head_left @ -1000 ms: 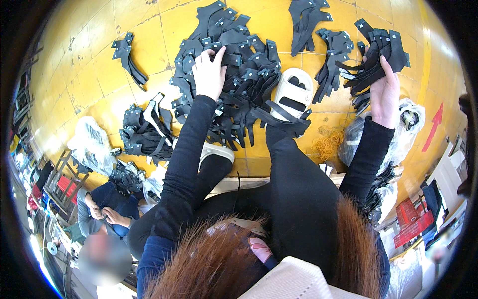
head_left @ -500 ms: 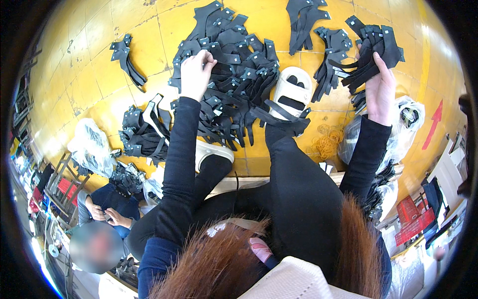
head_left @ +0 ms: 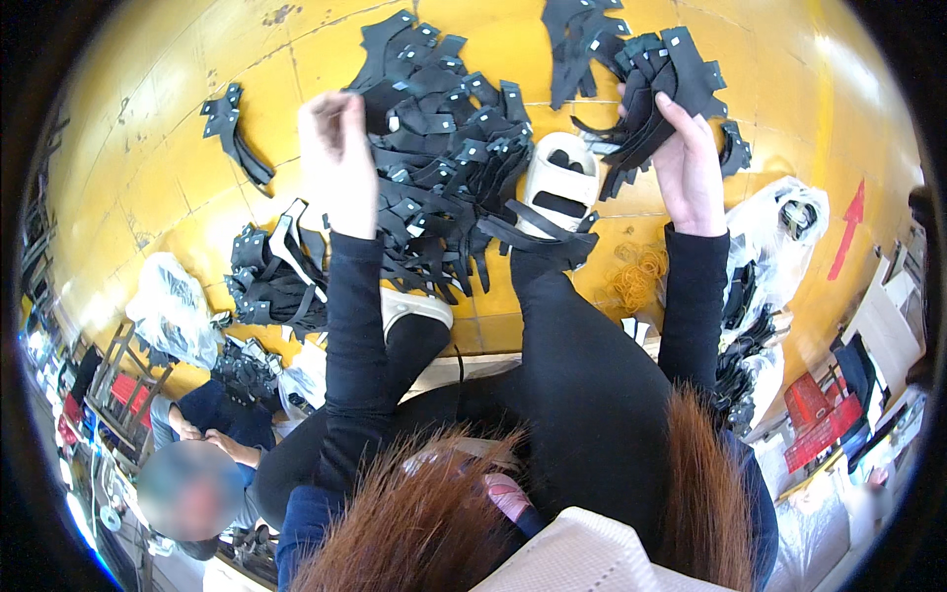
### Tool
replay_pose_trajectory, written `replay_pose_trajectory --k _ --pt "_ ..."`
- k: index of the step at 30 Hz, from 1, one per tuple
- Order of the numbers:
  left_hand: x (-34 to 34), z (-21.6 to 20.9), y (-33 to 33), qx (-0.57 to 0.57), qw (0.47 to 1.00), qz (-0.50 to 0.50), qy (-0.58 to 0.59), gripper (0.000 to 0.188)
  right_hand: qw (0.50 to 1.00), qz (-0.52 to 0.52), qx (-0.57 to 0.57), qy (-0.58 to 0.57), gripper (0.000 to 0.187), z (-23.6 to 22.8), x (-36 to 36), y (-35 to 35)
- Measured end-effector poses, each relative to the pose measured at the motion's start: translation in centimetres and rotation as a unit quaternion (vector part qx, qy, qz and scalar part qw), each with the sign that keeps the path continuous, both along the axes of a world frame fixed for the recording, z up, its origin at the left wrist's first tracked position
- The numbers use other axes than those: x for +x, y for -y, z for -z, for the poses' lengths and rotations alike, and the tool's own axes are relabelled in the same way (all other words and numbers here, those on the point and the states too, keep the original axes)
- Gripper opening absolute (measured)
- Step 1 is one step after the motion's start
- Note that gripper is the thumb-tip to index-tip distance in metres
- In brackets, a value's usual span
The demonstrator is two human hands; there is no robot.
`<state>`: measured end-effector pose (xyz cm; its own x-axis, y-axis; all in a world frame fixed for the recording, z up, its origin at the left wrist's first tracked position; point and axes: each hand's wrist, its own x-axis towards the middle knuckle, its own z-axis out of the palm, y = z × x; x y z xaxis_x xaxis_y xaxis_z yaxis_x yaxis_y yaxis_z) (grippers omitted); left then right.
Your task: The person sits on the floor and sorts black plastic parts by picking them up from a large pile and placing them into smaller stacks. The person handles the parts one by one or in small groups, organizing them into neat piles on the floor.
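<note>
In my right hand [head_left: 689, 173] is a fanned bundle of black strap pieces [head_left: 659, 84] with small pale tags, thumb on top and fingers underneath. My left hand [head_left: 340, 168], smeared by motion, is raised at the left edge of a big pile of similar black pieces [head_left: 444, 168]. Its fingers are pinched together, and a blurred black strap piece [head_left: 379, 111] shows at the fingertips. The pile lies on the yellow floor in front of me. A cream slipper [head_left: 560, 183] rests beside the pile, with loose straps across its near end.
More black pieces lie at the far side [head_left: 572, 49], in a small group at the left [head_left: 235, 133] and in a heap [head_left: 271, 276]. Yellow rubber bands [head_left: 639, 276] sit near my knee. Plastic bags [head_left: 170, 301] stand either side. A co-worker [head_left: 212, 419] sits at the lower left.
My left hand has moved left from over the pile, with a black piece at its fingertips. My right hand has moved left toward the pile, carrying the bundle. The view has shifted slightly.
</note>
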<state>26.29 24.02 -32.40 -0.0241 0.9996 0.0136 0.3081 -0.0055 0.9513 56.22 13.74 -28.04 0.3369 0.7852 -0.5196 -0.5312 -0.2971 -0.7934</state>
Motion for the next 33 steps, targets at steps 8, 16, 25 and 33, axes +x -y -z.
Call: replay_pose_trajectory --k 8,16,25,33 --pt "9.4 -4.4 4.6 -0.057 0.972 0.218 0.064 0.036 0.969 -0.010 0.037 -0.246 0.037 0.9 -5.7 0.5" --pt "6.2 -0.6 4.1 -0.003 0.966 0.247 -0.082 0.039 0.984 0.043 0.023 -0.174 0.037 1.7 0.6 0.8" --pt "-1.8 11.5 2.6 -0.125 0.956 0.145 -0.223 0.036 0.932 0.121 0.116 -0.321 0.034 1.9 7.1 2.5" --pt "0.7 11.1 1.9 -0.241 0.968 0.011 -0.075 0.039 0.926 0.185 0.120 -0.306 0.031 1.2 8.4 3.2"
